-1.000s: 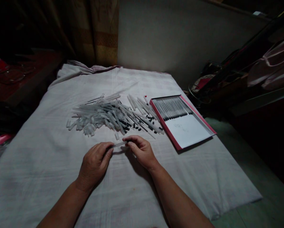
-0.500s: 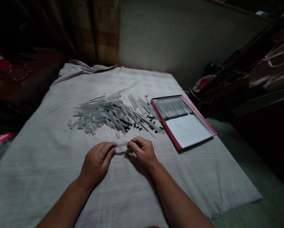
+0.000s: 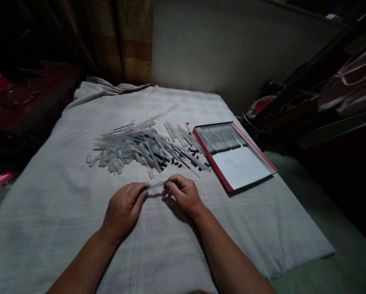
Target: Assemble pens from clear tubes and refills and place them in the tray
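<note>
My view is dim, brightest on the pale cloth (image 3: 170, 101) and white box floor (image 3: 247, 169), sinking to near-black at ten and four o'clock. A soft shadow lies under the right hand (image 3: 184, 194), six o'clock. Outer edges look stretched; the pile of slim tubes (image 3: 134, 143) lacks crispness.

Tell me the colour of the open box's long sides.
The long sides are red; the head view shows them best.

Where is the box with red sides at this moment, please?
In the head view, the red-sided box lies on the right side of the pale cloth, just right of the loose tubes and beyond the right hand.
</note>
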Tool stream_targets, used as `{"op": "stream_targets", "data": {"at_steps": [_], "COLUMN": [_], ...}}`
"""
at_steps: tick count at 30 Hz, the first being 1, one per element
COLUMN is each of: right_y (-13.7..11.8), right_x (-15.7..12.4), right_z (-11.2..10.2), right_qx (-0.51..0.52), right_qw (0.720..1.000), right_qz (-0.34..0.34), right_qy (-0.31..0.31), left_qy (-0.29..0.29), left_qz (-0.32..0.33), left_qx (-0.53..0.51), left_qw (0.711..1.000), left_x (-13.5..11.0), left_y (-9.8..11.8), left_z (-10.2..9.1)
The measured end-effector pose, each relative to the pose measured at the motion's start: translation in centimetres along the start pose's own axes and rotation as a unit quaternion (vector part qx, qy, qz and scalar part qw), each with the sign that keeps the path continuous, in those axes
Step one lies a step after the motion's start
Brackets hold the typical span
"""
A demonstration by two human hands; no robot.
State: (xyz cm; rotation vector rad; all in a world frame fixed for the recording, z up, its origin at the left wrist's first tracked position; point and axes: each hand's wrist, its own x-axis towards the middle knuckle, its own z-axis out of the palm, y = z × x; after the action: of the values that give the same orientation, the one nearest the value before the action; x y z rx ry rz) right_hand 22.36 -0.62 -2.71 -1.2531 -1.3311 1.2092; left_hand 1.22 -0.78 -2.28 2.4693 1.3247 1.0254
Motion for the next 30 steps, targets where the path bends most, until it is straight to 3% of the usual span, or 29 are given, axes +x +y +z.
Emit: {"op": "stream_targets", "data": {"at_steps": [25, 30], "right_y": [0.14, 0.01], "right_x": [-0.04, -0.01], "right_z": [-0.53, -0.57], "right_qx": [-0.017, -0.017], "right_qw": [0.999, 1.000], "right_qz": [-0.036, -0.015], "right_qy": [-0.008, -0.018], "left_qy": [-0.018, -0.019], "left_qz": [-0.023, -0.026], "left_qx": [-0.001, -0.002], "left_qw": [1.000, 0.999], "left_x": [-0.14, -0.22], "left_y": [-0.08, -0.17], "left_z": [0.02, 0.06]}}
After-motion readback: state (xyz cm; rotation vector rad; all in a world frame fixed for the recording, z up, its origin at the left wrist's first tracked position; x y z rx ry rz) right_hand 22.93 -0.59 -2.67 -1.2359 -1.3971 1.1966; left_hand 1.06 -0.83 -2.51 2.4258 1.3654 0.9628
